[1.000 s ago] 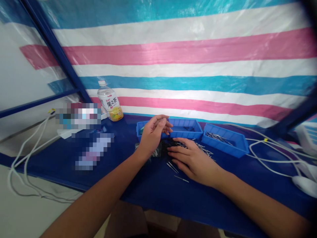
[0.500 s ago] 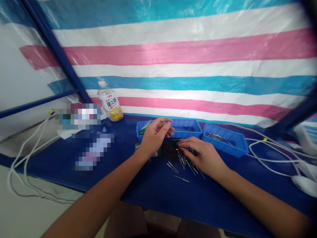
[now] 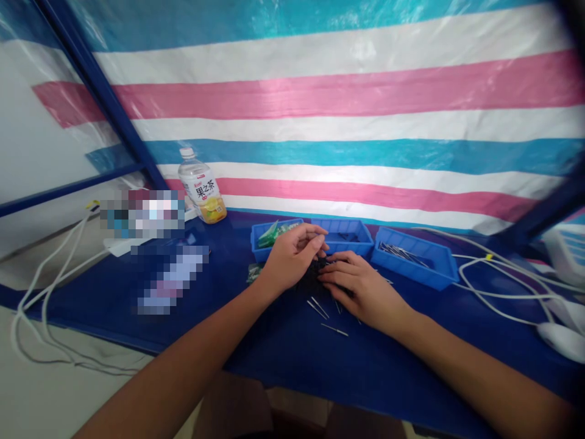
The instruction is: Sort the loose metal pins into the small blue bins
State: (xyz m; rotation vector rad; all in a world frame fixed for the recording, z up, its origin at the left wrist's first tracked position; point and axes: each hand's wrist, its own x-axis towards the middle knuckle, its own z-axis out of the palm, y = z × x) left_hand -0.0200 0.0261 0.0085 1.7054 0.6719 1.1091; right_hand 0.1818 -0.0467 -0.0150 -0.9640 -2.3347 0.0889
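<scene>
Fingers of the right hand (image 3: 365,296) lie side by side, gently bent, palm down, tips at the dark pile (image 3: 309,279) on the blue table (image 3: 283,347); any grip is hidden. Turned thumb-side up, the left hand (image 3: 295,255) hangs half curled beside the pile, its hold unclear. Thin metal pins (image 3: 336,330) lie nearer the body, forearms angling in from both sides.
</scene>
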